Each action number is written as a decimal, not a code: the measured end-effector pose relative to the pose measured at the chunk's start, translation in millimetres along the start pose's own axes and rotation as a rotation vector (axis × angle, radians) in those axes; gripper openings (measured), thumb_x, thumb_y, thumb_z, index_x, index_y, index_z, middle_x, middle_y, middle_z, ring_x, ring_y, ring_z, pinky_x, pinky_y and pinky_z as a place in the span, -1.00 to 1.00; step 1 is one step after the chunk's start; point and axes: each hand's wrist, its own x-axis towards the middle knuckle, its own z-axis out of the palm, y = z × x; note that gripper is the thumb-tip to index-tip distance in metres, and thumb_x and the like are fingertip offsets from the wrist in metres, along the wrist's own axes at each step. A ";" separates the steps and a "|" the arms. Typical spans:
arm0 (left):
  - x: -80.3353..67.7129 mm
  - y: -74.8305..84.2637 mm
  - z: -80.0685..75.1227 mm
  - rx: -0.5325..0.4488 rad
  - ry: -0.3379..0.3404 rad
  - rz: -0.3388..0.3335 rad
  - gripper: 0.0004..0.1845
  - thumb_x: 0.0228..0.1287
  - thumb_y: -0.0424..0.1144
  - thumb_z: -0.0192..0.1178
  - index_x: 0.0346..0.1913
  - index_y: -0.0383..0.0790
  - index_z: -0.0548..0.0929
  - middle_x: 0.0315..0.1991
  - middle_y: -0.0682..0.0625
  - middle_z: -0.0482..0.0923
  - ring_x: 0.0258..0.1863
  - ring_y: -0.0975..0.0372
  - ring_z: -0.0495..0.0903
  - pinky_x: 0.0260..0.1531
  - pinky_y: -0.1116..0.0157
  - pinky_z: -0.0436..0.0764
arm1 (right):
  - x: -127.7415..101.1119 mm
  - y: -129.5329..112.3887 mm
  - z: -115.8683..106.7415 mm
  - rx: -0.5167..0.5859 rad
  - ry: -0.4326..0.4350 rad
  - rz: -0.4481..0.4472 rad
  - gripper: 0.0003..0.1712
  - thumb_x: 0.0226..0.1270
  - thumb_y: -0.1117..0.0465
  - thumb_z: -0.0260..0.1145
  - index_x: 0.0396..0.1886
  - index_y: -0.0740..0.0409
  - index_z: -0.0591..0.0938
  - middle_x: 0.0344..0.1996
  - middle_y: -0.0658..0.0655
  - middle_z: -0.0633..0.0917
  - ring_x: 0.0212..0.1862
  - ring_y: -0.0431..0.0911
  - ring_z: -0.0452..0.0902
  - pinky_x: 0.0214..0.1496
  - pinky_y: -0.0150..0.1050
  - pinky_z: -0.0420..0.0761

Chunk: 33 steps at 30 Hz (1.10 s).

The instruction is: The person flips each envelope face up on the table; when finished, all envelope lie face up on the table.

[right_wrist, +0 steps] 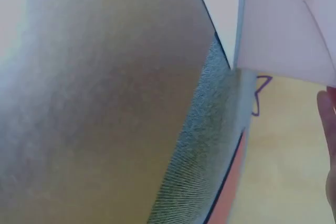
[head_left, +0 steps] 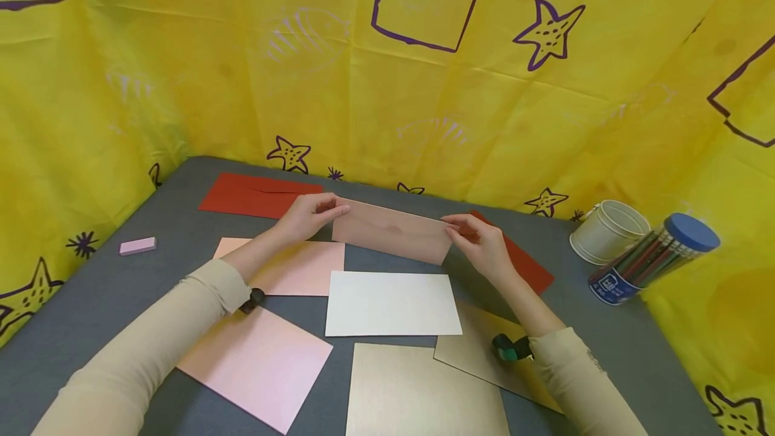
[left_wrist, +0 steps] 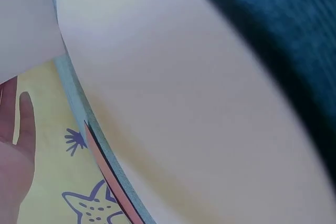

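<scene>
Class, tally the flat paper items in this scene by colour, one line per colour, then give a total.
Red envelopes: 2
Pink sheets: 2
Pink envelope, held by left hand and right hand: 1
White sheet: 1
Gold sheets: 2
Total: 8

The right red envelope (head_left: 525, 262) lies mostly hidden behind the right hand (head_left: 484, 247), and the pencil tub's (head_left: 654, 258) label is too small to read.

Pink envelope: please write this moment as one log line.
pink envelope | held above table | left hand pinches left end | right hand pinches right end
</scene>
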 end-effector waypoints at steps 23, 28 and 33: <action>-2.3 -11.7 -1.7 0.095 -0.203 -0.170 -0.85 0.32 -0.23 0.27 -0.19 -0.26 0.66 -0.39 0.01 0.67 -0.35 0.18 0.55 -0.34 0.31 0.50 | 1.0 25.4 7.1 0.123 -0.374 0.531 -0.79 0.29 0.23 0.38 -0.21 0.32 0.66 -0.36 0.18 0.73 -0.32 0.00 0.70 -0.23 -0.19 0.70; 6.0 -11.2 0.6 0.037 -0.150 -0.345 -0.68 0.31 -0.20 0.28 0.02 -0.33 0.60 -0.38 -0.05 0.65 -0.36 0.17 0.60 -0.29 0.35 0.61 | 14.3 32.0 13.6 0.217 -0.321 0.746 -0.67 0.27 0.21 0.41 -0.15 0.40 0.60 -0.38 0.17 0.73 -0.35 -0.07 0.68 -0.23 -0.20 0.69; 11.2 -11.5 3.9 0.030 -0.080 -0.438 -0.56 0.31 -0.22 0.29 0.16 -0.38 0.52 -0.34 -0.12 0.63 -0.42 0.20 0.62 -0.33 0.38 0.65 | 24.9 36.5 22.9 0.249 -0.265 0.900 -0.58 0.22 0.18 0.45 -0.07 0.42 0.60 -0.42 0.12 0.70 -0.41 -0.15 0.64 -0.27 -0.27 0.68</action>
